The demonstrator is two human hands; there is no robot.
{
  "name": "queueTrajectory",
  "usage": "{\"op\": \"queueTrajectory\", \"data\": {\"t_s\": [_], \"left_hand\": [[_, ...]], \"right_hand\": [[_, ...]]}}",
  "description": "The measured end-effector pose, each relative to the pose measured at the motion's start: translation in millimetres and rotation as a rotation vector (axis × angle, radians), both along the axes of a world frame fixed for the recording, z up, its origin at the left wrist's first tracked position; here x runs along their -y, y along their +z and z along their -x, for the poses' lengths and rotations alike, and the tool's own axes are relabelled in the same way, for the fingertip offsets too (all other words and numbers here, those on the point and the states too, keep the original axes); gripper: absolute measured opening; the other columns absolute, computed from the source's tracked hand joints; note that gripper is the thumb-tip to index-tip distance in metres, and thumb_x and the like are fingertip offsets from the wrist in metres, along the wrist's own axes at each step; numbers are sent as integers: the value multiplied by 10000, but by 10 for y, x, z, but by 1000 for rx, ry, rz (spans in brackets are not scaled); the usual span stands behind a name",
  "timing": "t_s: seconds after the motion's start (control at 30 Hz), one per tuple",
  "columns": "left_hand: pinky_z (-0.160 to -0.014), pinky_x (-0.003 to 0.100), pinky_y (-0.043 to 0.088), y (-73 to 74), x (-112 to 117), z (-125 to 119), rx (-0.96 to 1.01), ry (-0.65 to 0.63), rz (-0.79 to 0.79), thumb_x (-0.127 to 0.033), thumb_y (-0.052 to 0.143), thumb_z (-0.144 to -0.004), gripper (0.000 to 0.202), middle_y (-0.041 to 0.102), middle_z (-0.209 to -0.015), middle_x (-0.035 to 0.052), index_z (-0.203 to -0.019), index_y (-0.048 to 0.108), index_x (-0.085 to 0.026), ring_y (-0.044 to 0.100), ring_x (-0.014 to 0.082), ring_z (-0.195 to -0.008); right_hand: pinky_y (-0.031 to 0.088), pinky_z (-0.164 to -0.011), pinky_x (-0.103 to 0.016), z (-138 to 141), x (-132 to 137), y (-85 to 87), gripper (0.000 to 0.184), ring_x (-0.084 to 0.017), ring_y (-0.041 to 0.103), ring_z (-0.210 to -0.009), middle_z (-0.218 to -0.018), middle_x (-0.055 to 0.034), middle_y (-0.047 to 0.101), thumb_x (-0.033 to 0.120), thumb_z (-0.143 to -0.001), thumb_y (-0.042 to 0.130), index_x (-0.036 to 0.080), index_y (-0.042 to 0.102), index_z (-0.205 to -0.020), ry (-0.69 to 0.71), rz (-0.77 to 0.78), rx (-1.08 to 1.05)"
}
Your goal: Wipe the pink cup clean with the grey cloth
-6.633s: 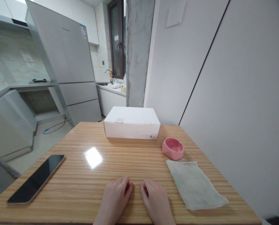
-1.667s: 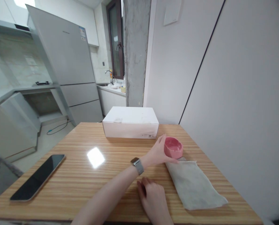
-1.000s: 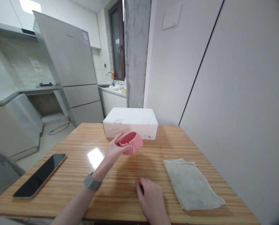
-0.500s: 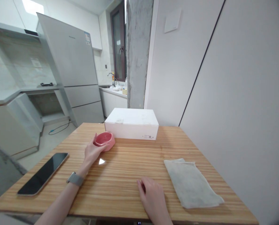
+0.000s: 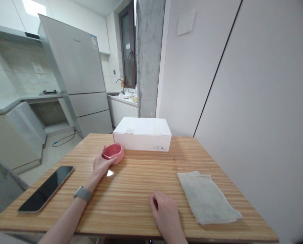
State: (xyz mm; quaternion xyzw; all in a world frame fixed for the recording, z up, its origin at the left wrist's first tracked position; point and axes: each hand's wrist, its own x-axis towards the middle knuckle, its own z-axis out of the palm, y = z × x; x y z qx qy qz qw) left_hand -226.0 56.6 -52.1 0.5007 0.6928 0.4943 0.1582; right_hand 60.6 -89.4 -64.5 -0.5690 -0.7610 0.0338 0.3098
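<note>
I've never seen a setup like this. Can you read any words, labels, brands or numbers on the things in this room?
Nothing here can be read for certain:
Small brand word on the refrigerator door: too small to read.
Blue-topped sticker on the same door: too blurred to read.
Printed label on the front of the white box: too small to read.

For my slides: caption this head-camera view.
Left hand touches a pink bowl beside a white box on a wooden table; right hand rests near a cloth.
</note>
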Motion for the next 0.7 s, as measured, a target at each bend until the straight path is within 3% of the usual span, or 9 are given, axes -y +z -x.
{"op": "queueTrajectory", "data": {"t_s": [0.3,0.4,0.47,0.57,0.63,0.7], "left_hand": [[-978,332,426,-56,-22,10,37,-63,-48,-394,782,-609,930,589,-1266,101,-1401,338,-192,568,244,-1136],[-1021,359,392,-33,4,-43,-22,-80,-77,-391,773,-617,937,539,-1305,126,-1403,317,-160,521,253,-1188],[-1072,408,330,15,58,-98,-140,-40,-134,-419,769,-614,932,454,-1370,160,-1387,339,-129,412,292,-1283],[-1099,451,280,148,222,-239,-306,6,-315,-422,697,-703,754,363,-1420,162,-1341,412,-139,304,308,-1344],[-1063,439,337,252,379,-389,-327,-52,-416,-370,618,-782,533,441,-1356,128,-1264,499,-176,393,280,-1287],[-986,407,418,334,562,-587,-281,-184,-416,-331,562,-823,328,571,-1200,90,-1119,599,-196,520,247,-1153]], "right_hand": [[295,-569,-257,10,14,-2,300,-147,569,-612,-657,5,597,254,-947,397,216,504,-670,-4,4,3],[328,-582,-258,-114,108,13,344,-147,558,-611,-652,-3,568,307,-969,347,218,492,-671,-40,-63,-8],[367,-633,-269,-297,203,25,340,-161,565,-659,-693,-21,565,352,-972,331,218,509,-714,-134,-142,-3],[405,-770,-344,-662,350,14,311,-228,570,-816,-855,-83,582,463,-933,386,199,550,-917,-346,-257,100],[424,-765,-372,-887,425,-27,394,-248,564,-816,-895,-101,568,532,-903,397,184,553,-1005,-433,-300,211],[442,-729,-370,-1042,471,-80,403,-243,565,-782,-895,-101,559,527,-904,386,180,560,-1013,-468,-299,293]]}}
